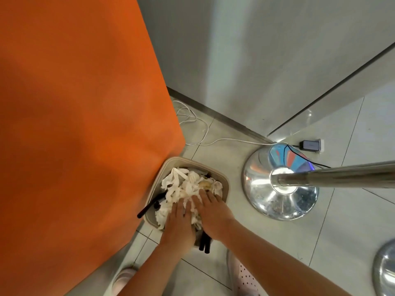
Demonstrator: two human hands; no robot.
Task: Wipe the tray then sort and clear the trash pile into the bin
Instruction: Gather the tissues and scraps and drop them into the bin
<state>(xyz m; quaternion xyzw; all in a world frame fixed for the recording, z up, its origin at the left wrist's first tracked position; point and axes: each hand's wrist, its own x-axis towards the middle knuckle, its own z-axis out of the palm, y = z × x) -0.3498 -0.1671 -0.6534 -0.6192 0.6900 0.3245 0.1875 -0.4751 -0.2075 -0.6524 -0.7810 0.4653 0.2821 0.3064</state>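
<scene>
A beige bin (222, 178) stands on the floor beside the orange table, filled to the rim with crumpled white tissues (181, 184) and some yellowish scraps. Black tube-like pieces (149, 207) stick out of its left side and more black tubes (205, 242) poke out at the near edge. My left hand (179, 225) lies flat with straight fingers on the tissue heap, pressing down. My right hand (212, 214) presses beside it, fingers spread over the tissues. Neither hand grips anything.
The orange table (74, 124) fills the left half. A chrome stanchion base (280, 186) with its pole stands right of the bin; another base (384, 268) shows at the right edge. White cable (201, 133) and a small device (311, 145) lie by the wall. My shoes are below.
</scene>
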